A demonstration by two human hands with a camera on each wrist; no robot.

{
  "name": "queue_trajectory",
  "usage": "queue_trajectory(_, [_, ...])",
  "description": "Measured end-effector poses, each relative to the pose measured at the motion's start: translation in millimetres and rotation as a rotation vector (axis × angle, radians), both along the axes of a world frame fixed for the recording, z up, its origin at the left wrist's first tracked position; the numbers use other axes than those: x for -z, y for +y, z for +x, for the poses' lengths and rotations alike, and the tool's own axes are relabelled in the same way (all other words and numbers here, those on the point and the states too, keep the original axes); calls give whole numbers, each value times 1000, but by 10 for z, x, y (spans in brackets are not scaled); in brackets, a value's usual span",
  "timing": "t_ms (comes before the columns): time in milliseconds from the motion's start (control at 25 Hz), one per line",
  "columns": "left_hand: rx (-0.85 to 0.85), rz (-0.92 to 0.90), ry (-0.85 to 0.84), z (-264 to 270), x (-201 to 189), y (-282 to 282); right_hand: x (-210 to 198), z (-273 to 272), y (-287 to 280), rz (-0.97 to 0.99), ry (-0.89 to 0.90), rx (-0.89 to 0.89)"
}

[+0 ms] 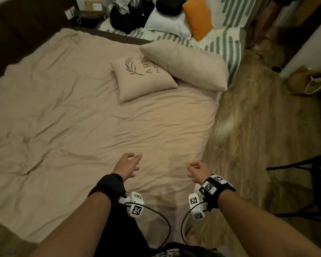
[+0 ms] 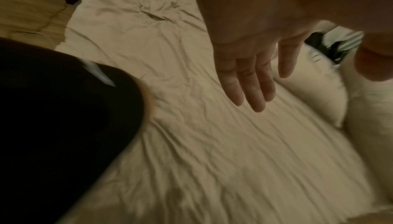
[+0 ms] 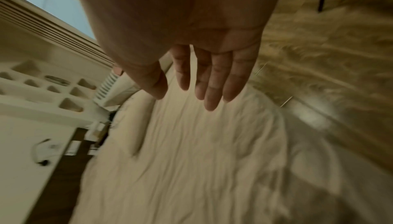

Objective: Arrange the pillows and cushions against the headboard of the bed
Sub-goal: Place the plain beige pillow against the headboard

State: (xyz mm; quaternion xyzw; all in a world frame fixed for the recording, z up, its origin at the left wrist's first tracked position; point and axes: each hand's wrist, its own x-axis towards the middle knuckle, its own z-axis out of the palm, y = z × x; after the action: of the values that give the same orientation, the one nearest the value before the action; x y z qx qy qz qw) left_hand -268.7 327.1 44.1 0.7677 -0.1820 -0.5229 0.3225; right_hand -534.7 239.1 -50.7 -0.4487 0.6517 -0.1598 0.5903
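Both the left hand (image 1: 127, 165) and right hand (image 1: 198, 171) hover empty over the beige-sheeted bed (image 1: 82, 117), each grip loosely spread; a printed beige square cushion (image 1: 143, 78) touches a plain beige pillow (image 1: 185, 66).

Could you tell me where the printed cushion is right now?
In the head view, the printed cushion lies flat on the bed, right of centre, its far corner tucked under the plain pillow.

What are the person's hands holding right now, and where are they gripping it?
Nothing is held. The left hand and right hand hover empty over the bed sheet, fingers loose, well short of the printed cushion and the plain pillow.
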Motion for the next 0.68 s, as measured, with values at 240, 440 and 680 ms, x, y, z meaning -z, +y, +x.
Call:
queue_trajectory(240, [169,242,35,396,1034,-546,667,-226,-440,119,312,-134])
queue_trajectory(440, [347,168,78,1012,1481,-1582,749,382,-1332,50,259,65])
queue_trajectory(680, [366,-44,46,1402,1402,-3057,537,994,-2426,-89,-15,375])
